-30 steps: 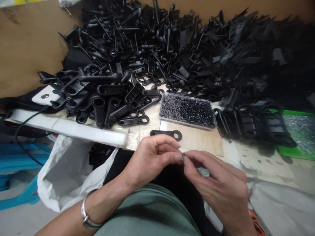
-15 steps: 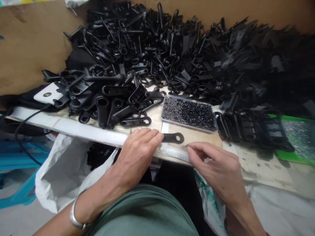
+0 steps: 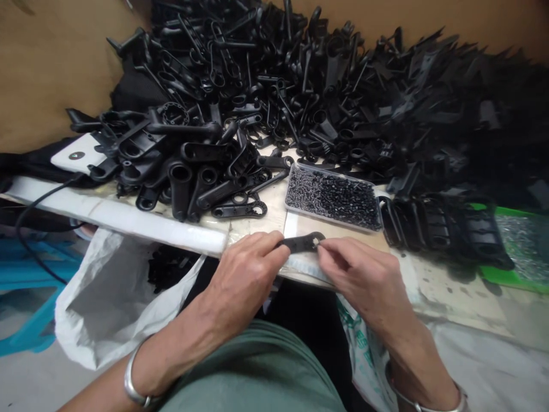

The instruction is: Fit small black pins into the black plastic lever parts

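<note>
My left hand [image 3: 253,269] is closed on one end of a flat black plastic arm [image 3: 298,243] with a ring at its far end. The part lies at the front edge of the worktable, just below a clear box [image 3: 334,197] of tiny dark pieces. At the ring end, my right hand [image 3: 358,266] has its thumb and forefinger pinched together, touching the ring's edge. Whatever sits between those fingertips is too small to make out. Similar black plastic arms [image 3: 180,183] lie in a heap to the left of the box.
A large mound of black plastic parts [image 3: 274,74] fills the back of the table. Right of the box stand black frames [image 3: 437,223] and a green tray [image 3: 514,246] of small clear or metallic pieces. A white sack [image 3: 107,303] hangs below the left edge, near a blue stool [image 3: 38,297].
My right hand has moved left from beside the part to the ring end. My left hand keeps hold, and the part is tilted slightly differently. The view has shifted a little.
</note>
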### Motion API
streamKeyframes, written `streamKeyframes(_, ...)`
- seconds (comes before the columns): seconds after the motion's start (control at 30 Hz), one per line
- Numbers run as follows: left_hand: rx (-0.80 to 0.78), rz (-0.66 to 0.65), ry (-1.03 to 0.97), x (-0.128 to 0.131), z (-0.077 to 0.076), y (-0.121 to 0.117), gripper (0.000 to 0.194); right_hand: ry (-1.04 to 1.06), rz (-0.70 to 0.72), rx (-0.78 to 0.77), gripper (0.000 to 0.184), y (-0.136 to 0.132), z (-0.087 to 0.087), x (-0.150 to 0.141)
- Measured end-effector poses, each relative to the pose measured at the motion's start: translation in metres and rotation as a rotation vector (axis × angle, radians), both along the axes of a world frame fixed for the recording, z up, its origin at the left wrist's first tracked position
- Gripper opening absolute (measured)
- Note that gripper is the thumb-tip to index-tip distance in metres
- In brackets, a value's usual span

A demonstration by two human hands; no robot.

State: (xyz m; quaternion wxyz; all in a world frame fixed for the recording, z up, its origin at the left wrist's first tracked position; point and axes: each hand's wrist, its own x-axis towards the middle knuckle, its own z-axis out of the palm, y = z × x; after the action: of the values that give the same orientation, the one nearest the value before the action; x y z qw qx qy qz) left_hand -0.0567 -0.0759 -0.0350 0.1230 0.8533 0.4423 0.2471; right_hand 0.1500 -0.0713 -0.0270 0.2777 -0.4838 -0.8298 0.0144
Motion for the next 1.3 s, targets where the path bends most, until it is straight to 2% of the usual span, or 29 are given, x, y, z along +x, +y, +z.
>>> streamKeyframes(0.23,-0.029,-0.017,-0.018,0.001,0.0,-0.002,0.027,-0.147,0.059,-0.038,0.013,0.003,0.0,0.0)
streamKeyframes(0.43,-0.033,-0.001,-0.042,0.003,-0.003,-0.001,0.028,-0.312,0.037,-0.125,0.015,0.004,0.01,-0.007)
streamKeyframes(0.63,-0.09,-0.029,-0.045,0.004,-0.004,-0.001,0.031,-0.144,-0.07,-0.313,0.018,0.002,0.018,-0.011)
streamKeyframes(0.73,-0.119,-0.082,0.001,0.007,-0.006,0.001,0.033,-0.088,-0.047,-0.34,0.017,0.003,0.019,-0.007)
streamKeyframes(0.93,-0.147,-0.116,0.068,0.012,-0.007,0.005,0.036,-0.073,-0.023,-0.496,0.021,0.012,0.025,-0.003)
streamKeyframes(1.3,-0.143,-0.139,0.065,0.011,-0.008,0.007,0.034,-0.362,-0.127,-0.377,0.025,0.009,0.025,-0.019)
